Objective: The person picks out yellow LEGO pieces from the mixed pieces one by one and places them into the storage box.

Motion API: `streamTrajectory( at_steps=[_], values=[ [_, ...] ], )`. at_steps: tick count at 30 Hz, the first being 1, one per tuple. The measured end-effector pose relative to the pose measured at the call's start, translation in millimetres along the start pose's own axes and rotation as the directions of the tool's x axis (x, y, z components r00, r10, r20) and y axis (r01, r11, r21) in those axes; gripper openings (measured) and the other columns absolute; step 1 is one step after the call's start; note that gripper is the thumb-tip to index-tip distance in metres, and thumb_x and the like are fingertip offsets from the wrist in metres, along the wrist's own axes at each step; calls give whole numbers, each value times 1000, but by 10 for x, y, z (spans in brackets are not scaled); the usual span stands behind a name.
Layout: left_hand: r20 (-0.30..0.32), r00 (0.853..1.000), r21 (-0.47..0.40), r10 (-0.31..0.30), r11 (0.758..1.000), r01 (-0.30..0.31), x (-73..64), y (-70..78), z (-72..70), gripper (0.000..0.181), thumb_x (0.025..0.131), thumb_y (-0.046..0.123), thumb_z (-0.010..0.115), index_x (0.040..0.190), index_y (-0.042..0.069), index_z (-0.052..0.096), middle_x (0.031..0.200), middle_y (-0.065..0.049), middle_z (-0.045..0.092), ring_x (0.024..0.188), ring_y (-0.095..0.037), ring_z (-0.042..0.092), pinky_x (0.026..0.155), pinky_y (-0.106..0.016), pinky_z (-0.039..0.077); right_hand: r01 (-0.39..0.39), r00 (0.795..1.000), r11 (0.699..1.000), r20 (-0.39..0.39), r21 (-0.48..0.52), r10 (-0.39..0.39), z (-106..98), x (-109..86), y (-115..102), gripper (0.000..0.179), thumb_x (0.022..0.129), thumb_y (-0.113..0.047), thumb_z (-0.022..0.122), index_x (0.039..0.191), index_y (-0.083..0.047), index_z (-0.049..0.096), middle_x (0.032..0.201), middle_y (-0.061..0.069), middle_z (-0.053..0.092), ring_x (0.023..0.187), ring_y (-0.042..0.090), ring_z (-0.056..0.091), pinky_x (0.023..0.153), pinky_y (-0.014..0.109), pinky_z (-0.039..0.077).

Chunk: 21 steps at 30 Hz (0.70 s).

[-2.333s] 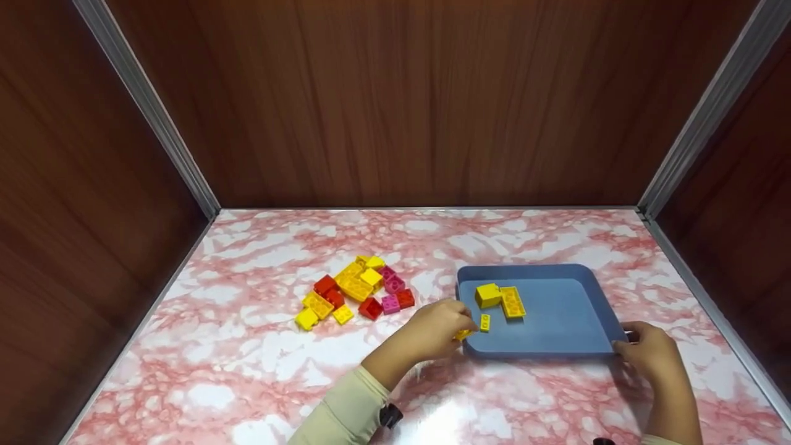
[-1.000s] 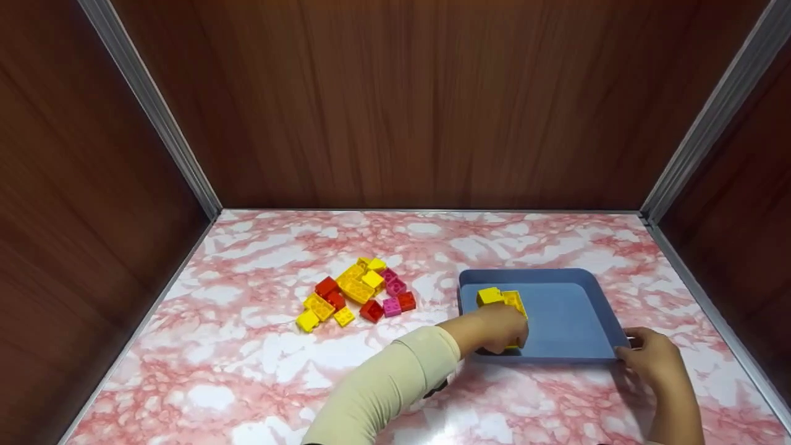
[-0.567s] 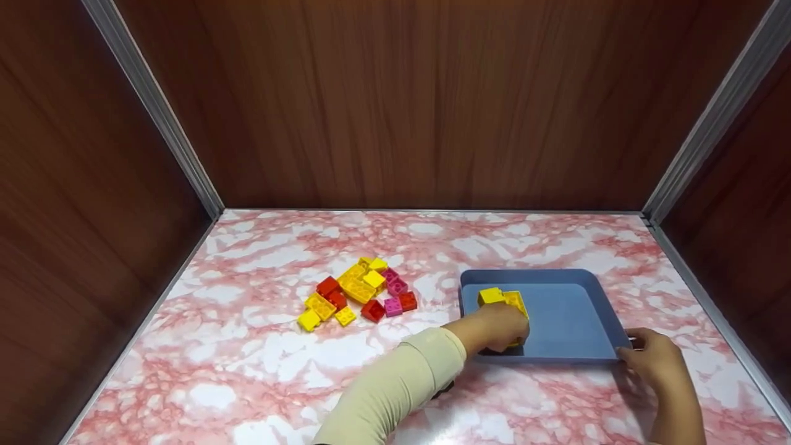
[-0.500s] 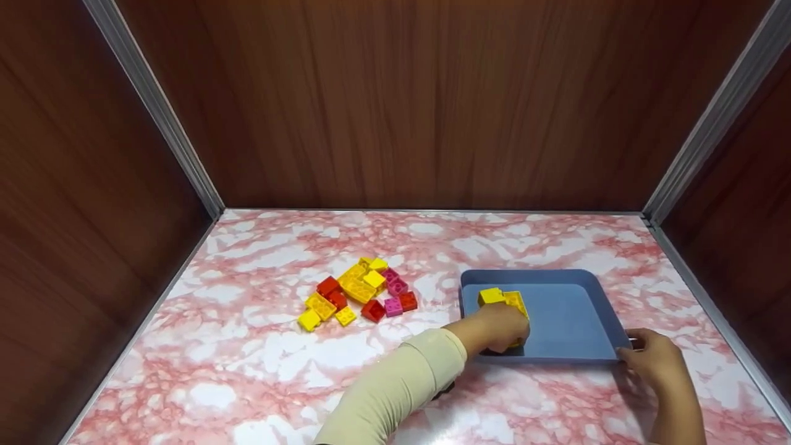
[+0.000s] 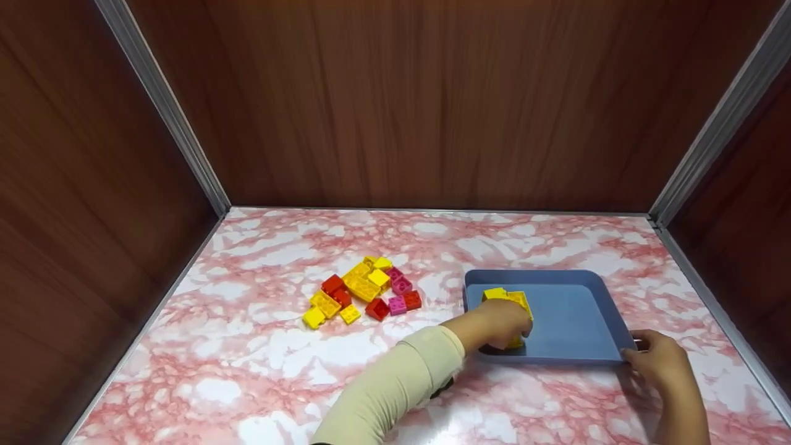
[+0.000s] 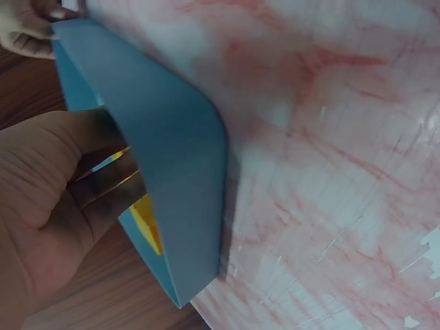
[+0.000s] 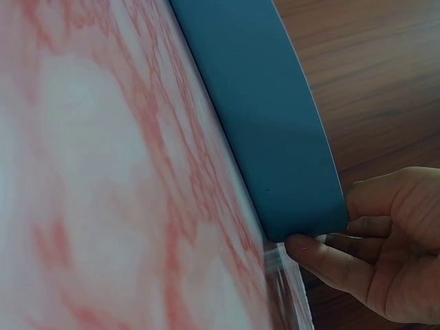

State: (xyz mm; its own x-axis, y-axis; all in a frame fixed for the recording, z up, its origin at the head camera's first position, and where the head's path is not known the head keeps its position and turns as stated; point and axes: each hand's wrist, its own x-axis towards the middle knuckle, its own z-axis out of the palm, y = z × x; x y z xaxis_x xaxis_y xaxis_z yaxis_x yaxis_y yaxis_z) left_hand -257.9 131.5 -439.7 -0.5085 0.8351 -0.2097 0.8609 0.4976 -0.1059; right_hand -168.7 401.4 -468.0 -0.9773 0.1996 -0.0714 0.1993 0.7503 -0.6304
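On the desk [image 5: 216,389] at left in the head view, shows a loose heap of toy bricks: yellow ones [image 5: 325,303] at its left edge, then red ones [image 5: 332,284], a big yellow brick [image 5: 360,289], a magenta pair [image 5: 401,285] and a pink brick [image 5: 397,305]. Just right of the heap, reaches from a pale sleeve [image 5: 395,383] into the left part of the tray [image 5: 562,318] with left hand [image 5: 497,322], fingers bent down among the yellow bricks in the tray [image 5: 518,301]. Cannot tell pinching from mere touching, with fingertips hidden. From above, shows only the back of this hand; in the left wrist view, shows palm and fingers dipping behind the tray wall, close by a yellow brick edge [image 6: 146,225]. At the tray's near right corner, pinches with right hand [image 5: 664,358]. In the right wrist view, shows a fingertip [image 7: 302,249] low against that corner, small from above. Looks shallow, grey-blue, rectangular and round-cornered as to tray, bluer from the right wrist, resting on the desk right of the heap.
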Motion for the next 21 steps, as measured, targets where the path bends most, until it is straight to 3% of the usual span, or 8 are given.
streamTrajectory(
  at_steps=[2, 7, 12, 17, 21],
  values=[
    [-25, 1000, -8, -6, 1000, 6, -48, -16, -29, 37, 87, 11, 64, 116, 32, 72, 115, 17, 66, 105, -5, 59, 83, -21, 49, 6, 1000, 1000, -4, -6, -6, 7, 3, -4, 52, 86, -10, 63, 124, 22, 48, 108, 38, 60, 87, 37, 65, 80, 49, 47],
    [-92, 996, 21, -8, 1000, 10, -167, -4, -67, 28, 88, 10, 64, 104, 30, 74, 104, 13, 66, 96, -6, 59, 77, -22, 50, -18, 1000, 1000, 2, -6, 18, -15, 11, 13, 52, 86, -9, 63, 124, 22, 46, 110, 39, 58, 89, 41, 63, 84, 55, 45],
    [-175, 984, 14, -41, 999, 44, -305, 13, -42, 24, 86, 10, 67, 98, 28, 75, 100, 10, 63, 89, -6, 59, 73, -22, 51, -16, 1000, 1000, 11, -2, 16, -34, 6, 43, 52, 87, -10, 62, 124, 22, 46, 109, 39, 59, 88, 39, 64, 84, 55, 44],
    [-321, 944, -62, -78, 996, 61, -532, -84, 48, 23, 81, 11, 71, 100, 23, 77, 101, 8, 65, 87, -8, 61, 75, -21, 50, -4, 1000, 1000, 11, -3, 4, -13, 13, 28, 52, 86, -10, 62, 124, 22, 46, 109, 38, 59, 82, 33, 66, 82, 53, 46],
    [-386, 907, -197, -170, 975, 99, -749, -206, 161, 22, 80, 10, 75, 100, 18, 77, 102, 4, 65, 90, -11, 61, 78, -20, 49, -1, 1000, 1000, 7, -2, 1, 2, 24, 4, 51, 86, -10, 62, 123, 23, 47, 108, 38, 59, 80, 31, 66, 80, 51, 47]
  ],
)
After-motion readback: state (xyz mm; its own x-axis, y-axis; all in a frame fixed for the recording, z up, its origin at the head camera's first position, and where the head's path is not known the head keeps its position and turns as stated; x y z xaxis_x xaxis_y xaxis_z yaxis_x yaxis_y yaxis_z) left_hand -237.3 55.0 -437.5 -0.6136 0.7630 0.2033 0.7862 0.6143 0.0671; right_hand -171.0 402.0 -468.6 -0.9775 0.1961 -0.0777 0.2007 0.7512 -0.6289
